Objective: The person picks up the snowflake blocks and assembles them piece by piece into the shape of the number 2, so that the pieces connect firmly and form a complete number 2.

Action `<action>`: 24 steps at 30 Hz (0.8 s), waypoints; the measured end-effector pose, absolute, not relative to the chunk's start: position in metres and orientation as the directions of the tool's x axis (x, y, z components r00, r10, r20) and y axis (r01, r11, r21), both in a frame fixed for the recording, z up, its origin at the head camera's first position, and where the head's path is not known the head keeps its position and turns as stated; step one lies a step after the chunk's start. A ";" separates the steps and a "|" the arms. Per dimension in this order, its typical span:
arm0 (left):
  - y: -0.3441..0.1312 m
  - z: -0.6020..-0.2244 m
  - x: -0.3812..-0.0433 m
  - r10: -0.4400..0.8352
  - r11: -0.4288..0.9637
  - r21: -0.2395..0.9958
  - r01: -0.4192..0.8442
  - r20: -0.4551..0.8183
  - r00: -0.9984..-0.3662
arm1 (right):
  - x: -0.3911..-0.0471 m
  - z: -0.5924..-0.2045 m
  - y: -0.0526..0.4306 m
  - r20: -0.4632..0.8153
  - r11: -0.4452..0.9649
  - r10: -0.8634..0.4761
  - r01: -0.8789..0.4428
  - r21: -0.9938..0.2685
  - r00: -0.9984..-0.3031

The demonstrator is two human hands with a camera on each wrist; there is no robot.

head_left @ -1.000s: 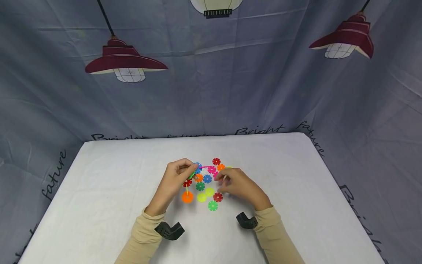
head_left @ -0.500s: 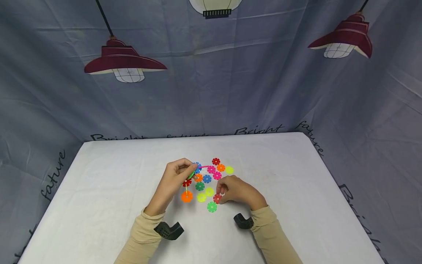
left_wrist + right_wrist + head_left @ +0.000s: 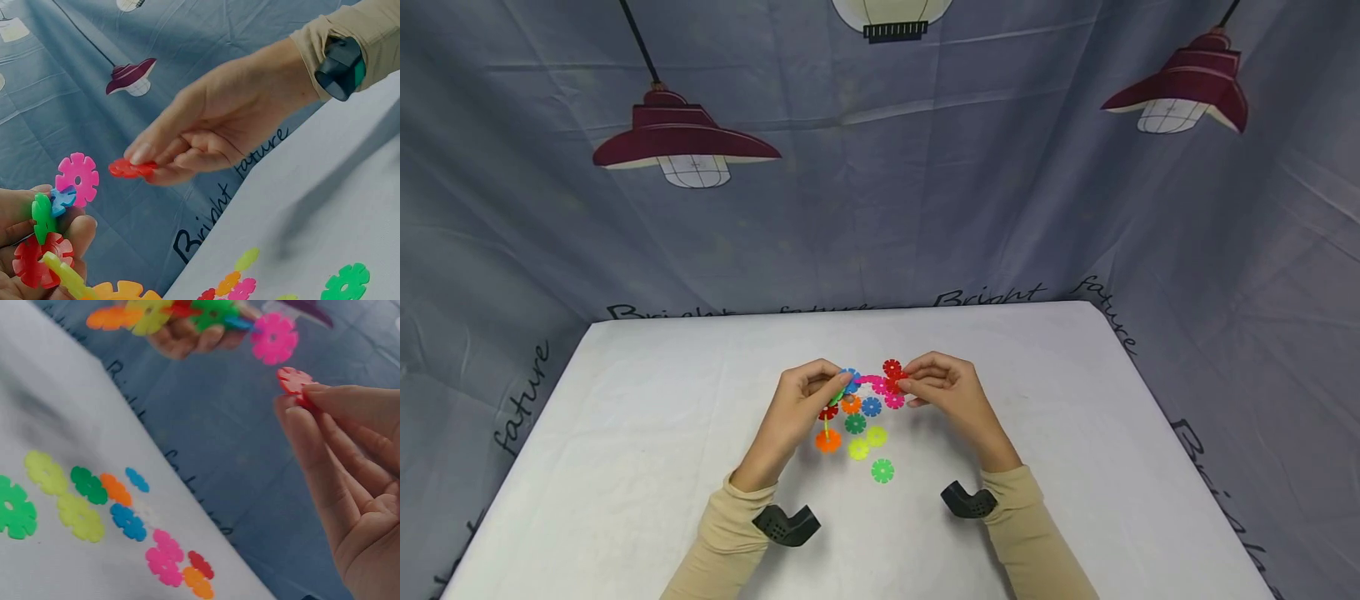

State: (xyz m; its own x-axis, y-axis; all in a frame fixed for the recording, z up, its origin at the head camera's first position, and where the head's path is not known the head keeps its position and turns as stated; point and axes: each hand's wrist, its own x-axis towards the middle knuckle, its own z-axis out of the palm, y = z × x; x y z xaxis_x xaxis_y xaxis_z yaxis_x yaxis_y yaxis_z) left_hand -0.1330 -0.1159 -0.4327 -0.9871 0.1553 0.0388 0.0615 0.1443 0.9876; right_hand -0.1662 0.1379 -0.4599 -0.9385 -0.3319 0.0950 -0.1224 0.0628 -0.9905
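Observation:
My left hand (image 3: 797,408) grips a chain of notched plastic snowflake discs slotted into one another. From its near end run an orange disc (image 3: 828,441), a yellow disc (image 3: 67,278), a red disc (image 3: 39,262), a green disc (image 3: 44,219), a blue disc (image 3: 62,201) and, at the far end, a pink disc (image 3: 77,169). Between thumb and fingers, my right hand (image 3: 951,392) pinches a loose red disc (image 3: 294,380). That red disc is held close to the chain's pink end, with a small gap showing in both wrist views.
On the white table (image 3: 662,458) below lie several loose discs, among them a light green disc (image 3: 883,471), a dark green disc (image 3: 855,423), a blue disc (image 3: 128,522) and two yellow ones. A printed grey-blue cloth (image 3: 880,208) hangs behind the table's far edge.
My right hand moved down to the red disc at the near right of the loose discs, took it, and lifted it up toward the pink end. My left hand has stayed nearly still.

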 end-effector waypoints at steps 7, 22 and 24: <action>-0.116 -0.433 -0.133 0.158 0.156 0.986 0.056 0.031 -0.987 | -0.163 -0.451 0.135 0.143 -0.002 -0.311 -0.150 -0.989 -0.940; -0.113 -0.433 -0.132 0.174 0.173 0.983 0.064 0.033 -0.984 | -0.157 -0.451 0.127 0.192 0.088 -0.286 -0.225 -0.970 -0.939; -0.113 -0.434 -0.132 0.178 0.169 0.984 0.059 0.029 -0.984 | -0.156 -0.451 0.127 0.195 0.096 -0.279 -0.229 -0.969 -0.940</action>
